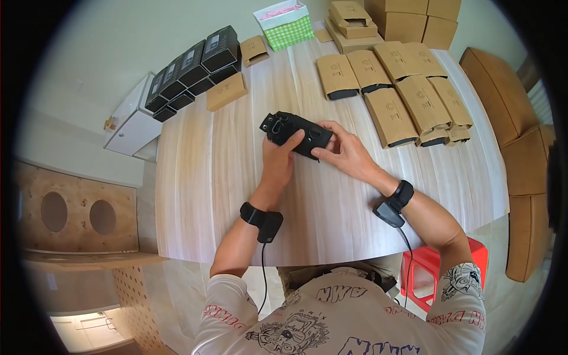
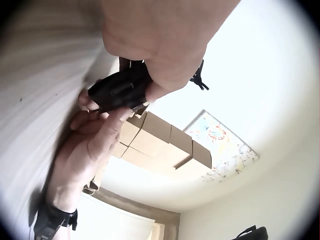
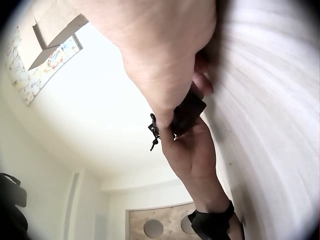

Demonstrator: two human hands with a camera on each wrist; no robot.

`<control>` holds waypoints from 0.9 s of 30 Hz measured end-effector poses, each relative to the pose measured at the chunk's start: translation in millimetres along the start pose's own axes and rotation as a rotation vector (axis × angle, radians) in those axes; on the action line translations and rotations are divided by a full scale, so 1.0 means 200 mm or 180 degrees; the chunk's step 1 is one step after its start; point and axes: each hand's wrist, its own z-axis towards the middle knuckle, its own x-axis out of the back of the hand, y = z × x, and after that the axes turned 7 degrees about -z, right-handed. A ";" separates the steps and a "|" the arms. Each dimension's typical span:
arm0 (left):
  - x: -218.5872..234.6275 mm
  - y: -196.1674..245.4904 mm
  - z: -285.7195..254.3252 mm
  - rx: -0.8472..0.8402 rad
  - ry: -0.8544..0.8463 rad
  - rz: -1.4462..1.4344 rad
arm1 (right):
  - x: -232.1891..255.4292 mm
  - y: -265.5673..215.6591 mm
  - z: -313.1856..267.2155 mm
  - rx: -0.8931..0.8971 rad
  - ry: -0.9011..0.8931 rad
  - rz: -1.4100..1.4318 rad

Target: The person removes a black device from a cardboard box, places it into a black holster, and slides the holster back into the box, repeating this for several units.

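Both hands hold a black oblong pouch-like item point(image 1: 290, 125) over the middle of the table. Rings or eyelets show at its far left end, and a loop stands on its face. My left hand point(image 1: 278, 161) grips it from below left, thumb across the top face. At the right end, my right hand point(image 1: 352, 156) pinches it with the thumb in front and the fingers behind. In the left wrist view the dark end of the item point(image 2: 120, 91) lies between the two hands. A small black dangling piece point(image 3: 154, 135) shows beyond the thumb in the right wrist view.
Several brown cartons point(image 1: 393, 115) with black contents lie at the right of the wood-grain table point(image 1: 207, 195). Black boxes point(image 1: 192, 65) are stacked at the back left, near a small brown box point(image 1: 226, 92). A green checked gift bag point(image 1: 287, 32) stands at the back. A red stool point(image 1: 423, 278) is at right.
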 end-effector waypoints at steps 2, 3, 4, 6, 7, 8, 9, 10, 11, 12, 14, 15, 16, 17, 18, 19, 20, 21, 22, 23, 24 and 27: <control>-0.01 -0.01 -0.01 -0.0001 -0.0014 0.0079 | 0.00 0.02 0.02 -0.0304 -0.0136 0.0150; -0.01 -0.01 -0.01 -0.0008 -0.0026 0.0158 | 0.01 0.01 0.02 -0.0303 -0.0133 0.0151; -0.01 -0.01 -0.01 -0.0008 -0.0026 0.0160 | 0.03 -0.01 0.02 -0.0432 -0.0242 0.0169; -0.01 -0.02 -0.01 0.0023 -0.0055 0.0282 | 0.02 -0.01 0.03 -0.0535 -0.0358 0.0194; -0.01 -0.02 -0.01 0.0000 -0.0042 0.0304 | 0.01 0.02 0.03 -0.0419 -0.0231 0.0389; -0.01 -0.03 -0.02 -0.0032 -0.0042 0.0425 | 0.00 0.05 0.03 -0.0303 -0.0107 0.0587; -0.01 -0.02 -0.02 -0.0062 -0.0043 0.0545 | -0.01 0.06 0.04 -0.0277 -0.0121 0.0606; 0.01 -0.01 -0.02 -0.0019 -0.0088 0.0766 | -0.01 0.07 0.04 -0.0326 -0.0073 0.0748; 0.02 0.01 -0.01 -0.0036 -0.0080 0.0786 | -0.01 0.09 0.05 -0.0379 -0.0023 0.0888; 0.04 0.04 0.01 0.0066 -0.0491 0.0827 | 0.00 0.09 0.06 -0.0479 -0.0104 0.1182; 0.08 0.12 0.06 0.0154 -0.0903 0.0892 | 0.02 0.10 0.08 -0.0496 -0.0002 0.1415; 0.13 0.18 0.09 -0.0187 -0.0931 0.1594 | 0.02 0.10 0.08 -0.0541 0.0109 0.1643; 0.18 0.24 0.13 -0.0533 -0.0960 0.2293 | 0.03 0.11 0.10 -0.0526 0.0123 0.1671; 0.22 0.31 0.20 -0.0543 -0.0975 0.2319 | 0.04 0.12 0.11 -0.0505 0.0138 0.1689; 0.27 0.38 0.28 -0.0668 -0.0696 0.3158 | 0.04 0.13 0.11 -0.0492 0.0121 0.1695; 0.32 0.44 0.36 -0.0786 -0.0391 0.3985 | 0.03 0.13 0.11 -0.0488 0.0099 0.1697; 0.39 0.50 0.46 -0.0791 -0.0398 0.3995 | 0.03 0.12 0.10 -0.0482 0.0106 0.1705; 0.48 0.54 0.57 -0.0800 -0.0378 0.4519 | 0.03 0.11 0.10 -0.0516 0.0031 0.1622; 0.56 0.57 0.67 -0.0813 -0.0364 0.5042 | 0.03 0.10 0.09 -0.0548 -0.0034 0.1537; 0.62 0.60 0.75 -0.0838 -0.0393 0.5045 | 0.04 0.09 0.09 -0.0536 -0.0002 0.1536; 0.68 0.62 0.83 -0.0837 -0.0437 0.5540 | 0.04 0.08 0.08 -0.0581 -0.0040 0.1487; 0.87 0.67 1.06 -0.0557 -0.0539 0.6197 | 0.04 0.07 0.08 -0.0670 -0.0007 0.1332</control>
